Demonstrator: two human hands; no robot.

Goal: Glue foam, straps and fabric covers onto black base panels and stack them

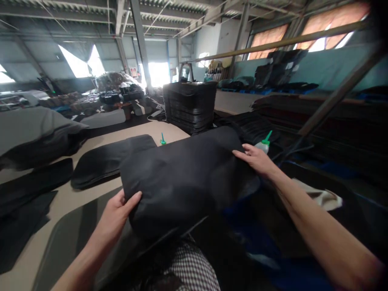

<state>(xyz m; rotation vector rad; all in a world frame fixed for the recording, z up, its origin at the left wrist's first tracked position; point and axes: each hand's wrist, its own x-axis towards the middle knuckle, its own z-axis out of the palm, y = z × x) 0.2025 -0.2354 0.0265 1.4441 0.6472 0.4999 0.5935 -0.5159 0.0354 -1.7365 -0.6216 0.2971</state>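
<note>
A black sheet of material (178,173) with rounded corners is held up in front of me, sagging a little toward its right end. My left hand (119,210) pinches its left edge, thumb on top. At the far right edge, my right hand (254,159) grips it between thumb and fingers. Behind the sheet, to the left, a pile of similar black pieces (112,159) lies on the beige table (139,131). Close to my right hand stands a bottle with a green nozzle (264,144). Another green nozzle tip (163,139) shows just beyond the sheet's far edge.
A tall stack of black pieces (189,105) stands at the back of the table. Dark sheets (27,202) lie at left, and a grey-green panel (66,238) lies below my left hand. At right, a slanted metal bar (336,95) crosses above piled dark material.
</note>
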